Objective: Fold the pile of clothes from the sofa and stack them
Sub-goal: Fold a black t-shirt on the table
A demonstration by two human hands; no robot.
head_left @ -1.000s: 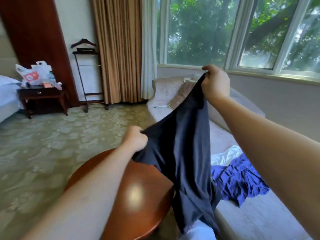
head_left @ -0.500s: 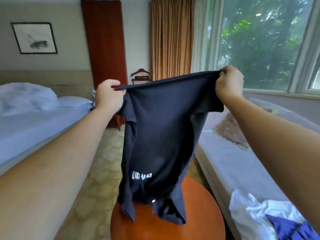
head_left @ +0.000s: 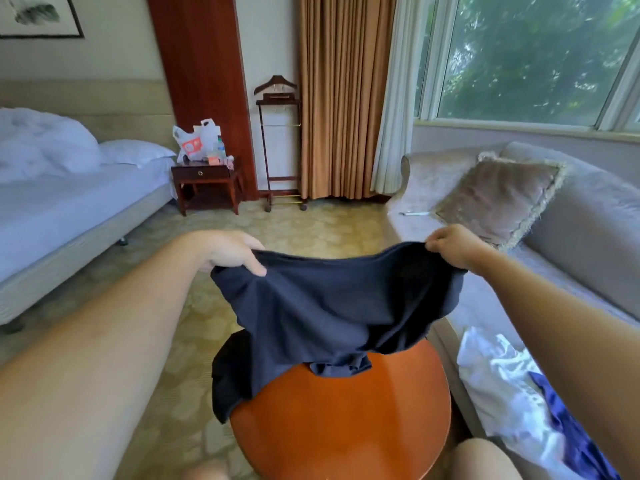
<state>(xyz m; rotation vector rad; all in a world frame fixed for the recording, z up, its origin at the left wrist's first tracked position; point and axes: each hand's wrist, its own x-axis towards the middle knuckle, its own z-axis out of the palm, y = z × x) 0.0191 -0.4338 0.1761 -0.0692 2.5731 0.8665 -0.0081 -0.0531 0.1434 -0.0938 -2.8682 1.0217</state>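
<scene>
Shirt [head_left: 332,306]: dark, held by its top edge, bottom draped on table [head_left: 346,427].
Left hand [head_left: 232,252]: grips shirt.
Right hand [head_left: 453,245]: pinches shirt.

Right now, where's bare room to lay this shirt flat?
Free: round table, near half, below the dark shirt; sofa seat between armrest and cushion. Crowded: table's far-left edge under the shirt; sofa's near end under white and blue clothes.
</scene>
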